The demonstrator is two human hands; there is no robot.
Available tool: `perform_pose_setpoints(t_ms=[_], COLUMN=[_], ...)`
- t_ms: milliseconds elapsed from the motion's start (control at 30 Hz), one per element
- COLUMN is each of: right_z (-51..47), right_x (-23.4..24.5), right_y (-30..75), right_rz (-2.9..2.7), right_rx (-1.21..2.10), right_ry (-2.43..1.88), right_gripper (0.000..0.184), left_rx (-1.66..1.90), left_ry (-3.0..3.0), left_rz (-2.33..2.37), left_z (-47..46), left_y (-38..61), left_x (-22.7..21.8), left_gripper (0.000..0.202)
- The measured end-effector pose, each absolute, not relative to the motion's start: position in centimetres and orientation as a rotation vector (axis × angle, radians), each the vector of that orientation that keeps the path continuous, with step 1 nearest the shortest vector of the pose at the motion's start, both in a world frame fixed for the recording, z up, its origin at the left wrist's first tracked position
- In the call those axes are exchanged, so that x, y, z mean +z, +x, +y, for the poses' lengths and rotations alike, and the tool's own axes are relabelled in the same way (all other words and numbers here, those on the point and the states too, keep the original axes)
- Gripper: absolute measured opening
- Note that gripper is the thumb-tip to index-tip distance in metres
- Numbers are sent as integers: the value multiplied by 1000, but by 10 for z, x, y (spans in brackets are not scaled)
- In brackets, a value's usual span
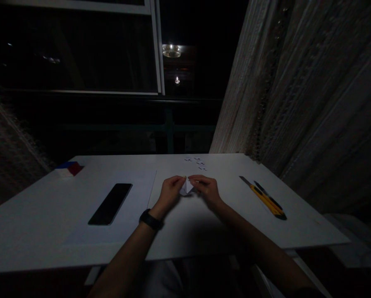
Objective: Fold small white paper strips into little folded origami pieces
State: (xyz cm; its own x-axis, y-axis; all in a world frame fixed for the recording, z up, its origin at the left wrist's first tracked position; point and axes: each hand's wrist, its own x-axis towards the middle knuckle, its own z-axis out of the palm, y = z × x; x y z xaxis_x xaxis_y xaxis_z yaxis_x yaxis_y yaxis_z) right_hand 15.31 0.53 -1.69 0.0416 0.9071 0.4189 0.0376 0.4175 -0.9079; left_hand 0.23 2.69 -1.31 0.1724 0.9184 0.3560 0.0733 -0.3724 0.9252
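Note:
A small folded piece of white paper [187, 187] is held between my two hands over the middle of the table. My left hand [172, 189] pinches its left side, and a dark band circles that wrist. The fingers of my right hand [206, 187] are closed on its right side and top. The paper stands up in a pointed shape with creased faces. Its lower right part is partly covered by my right fingers.
A phone [111, 203] lies on a white sheet [142, 186] at left. A yellow utility knife [266, 202] and a dark pen [267, 194] lie at right. A colored cube [70, 169] sits at far left. Small marked pieces [200, 164] lie beyond my hands. Curtains [244, 82] hang at right.

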Motion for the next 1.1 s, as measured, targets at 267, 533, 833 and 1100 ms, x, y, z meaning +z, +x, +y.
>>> perform_pose_setpoints(t_ms=[267,533,833,1100], right_z=[12,12,13,11], right_x=[-20,-20,-23,-23], right_y=[154,152,150,150], right_rz=[-1228,-1206,-1229,-1278], right_rx=[1190,1244,1209,1163], right_ry=[-860,-902,-952,-960], right_gripper=[45,40,35,35], left_rx=[1268,1228,1244,1252], left_ry=[1712,1702,1590,1572], left_rz=[964,928,921,905], left_z=[25,23,22,22], left_y=[2,4,3,3], left_x=[-12,-8,-6,-5], left_gripper=[27,29,31,31])
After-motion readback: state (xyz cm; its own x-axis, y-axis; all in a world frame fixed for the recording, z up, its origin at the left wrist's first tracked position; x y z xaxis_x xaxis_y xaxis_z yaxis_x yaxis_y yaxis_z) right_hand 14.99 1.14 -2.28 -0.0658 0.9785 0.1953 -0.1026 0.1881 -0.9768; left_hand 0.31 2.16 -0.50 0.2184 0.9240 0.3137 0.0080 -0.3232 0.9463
